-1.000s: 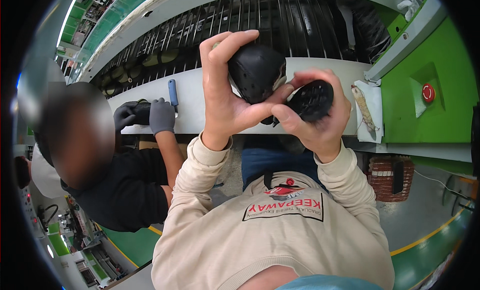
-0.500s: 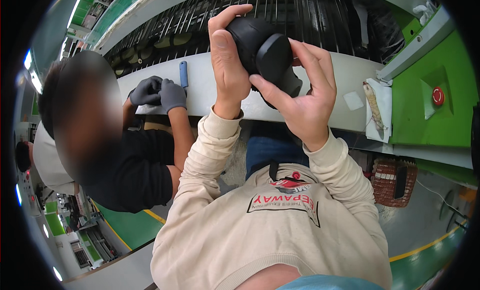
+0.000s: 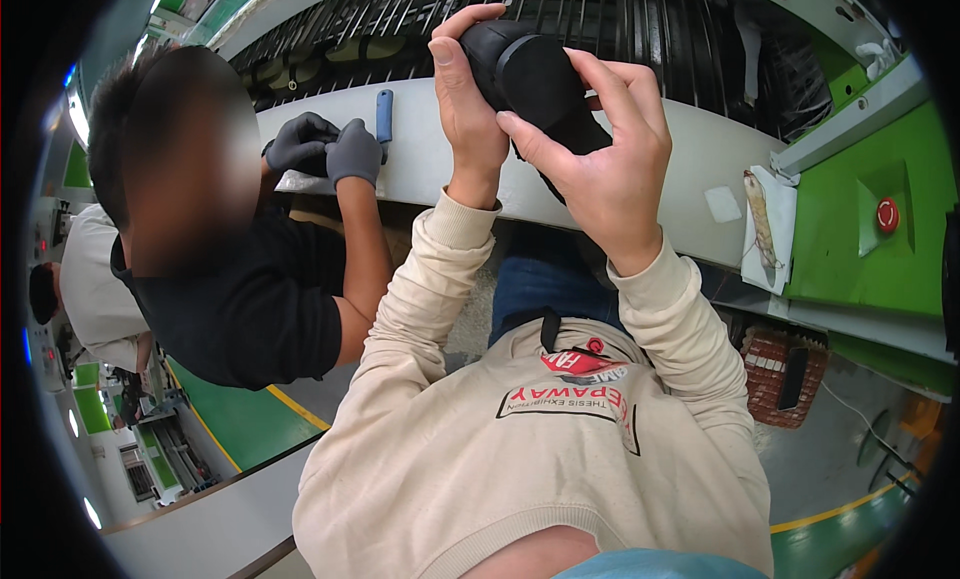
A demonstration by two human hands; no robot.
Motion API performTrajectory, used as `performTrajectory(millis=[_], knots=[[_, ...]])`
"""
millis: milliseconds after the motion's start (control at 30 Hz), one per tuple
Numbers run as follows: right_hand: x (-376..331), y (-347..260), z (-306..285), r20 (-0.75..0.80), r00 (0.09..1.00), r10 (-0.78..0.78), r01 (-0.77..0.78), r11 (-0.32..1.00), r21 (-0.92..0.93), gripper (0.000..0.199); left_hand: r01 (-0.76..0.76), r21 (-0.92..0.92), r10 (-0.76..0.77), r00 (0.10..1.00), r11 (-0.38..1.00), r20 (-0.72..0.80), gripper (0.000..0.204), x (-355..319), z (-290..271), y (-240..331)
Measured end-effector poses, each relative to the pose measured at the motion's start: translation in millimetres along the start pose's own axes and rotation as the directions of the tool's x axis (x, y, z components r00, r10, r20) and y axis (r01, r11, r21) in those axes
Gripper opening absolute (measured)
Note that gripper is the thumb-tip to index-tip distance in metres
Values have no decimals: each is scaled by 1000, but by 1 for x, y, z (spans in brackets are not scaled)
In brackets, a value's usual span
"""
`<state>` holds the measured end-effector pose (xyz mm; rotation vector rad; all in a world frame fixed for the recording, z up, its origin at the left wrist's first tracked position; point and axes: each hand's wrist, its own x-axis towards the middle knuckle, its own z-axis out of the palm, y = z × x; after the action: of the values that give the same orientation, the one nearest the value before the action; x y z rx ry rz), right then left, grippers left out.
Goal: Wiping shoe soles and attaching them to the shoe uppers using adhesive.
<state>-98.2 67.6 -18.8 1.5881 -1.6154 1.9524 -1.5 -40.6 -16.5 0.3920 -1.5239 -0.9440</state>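
Above the white work table (image 3: 685, 179) I hold up a black shoe (image 3: 485, 47), its rounded heel (image 3: 538, 79) facing me. My left hand (image 3: 468, 114) wraps the shoe's left side, with fingers over the far end and the thumb upright along it. On the other side my right hand (image 3: 622, 164) grips the heel, thumb on its near edge and fingertips on its right edge. Part of the shoe is hidden behind the heel and my right hand.
Dark metal rollers (image 3: 640, 29) run behind the table. At left, a co-worker's grey-gloved hands (image 3: 330, 149) are beside a blue-handled tool (image 3: 385, 117). A worn brush-like stick (image 3: 760, 219) lies on a white cloth at right, near a red stop button (image 3: 887, 215) on a green panel.
The shoe has turned a little in my hands, so the heel's flat face shows more fully. Both hands keep their hold. The whole view has shifted slightly.
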Motion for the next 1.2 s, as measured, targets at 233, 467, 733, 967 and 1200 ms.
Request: performTrajectory(millis=[233, 467, 733, 967, 1200], knots=[[-1, -1, 3, 30, 1000, -6, 7, 1000, -5, 66, 14, 2, -14, 999, 1000, -45, 73, -2, -4, -2], [-6, 1, 15, -26, 999, -37, 38, 999, 38, 62, 32, -8, -33, 995, 999, -92, 72, -6, -10, -3], [-6, 7, 15, -14, 999, -51, 52, 997, 61, 63, 26, -2, -26, 994, 1000, -105, 70, -7, -9, -5], [-2, 7, 11, 11, 998, -56, 55, 996, 69, 64, -7, -35, 5, 998, 999, -66, 65, -6, -9, -8], [0, 15, 8, 34, 998, -47, 46, 998, 33, 64, 79, -126, -87, 994, 989, -62, 57, -5, 4, -4]])
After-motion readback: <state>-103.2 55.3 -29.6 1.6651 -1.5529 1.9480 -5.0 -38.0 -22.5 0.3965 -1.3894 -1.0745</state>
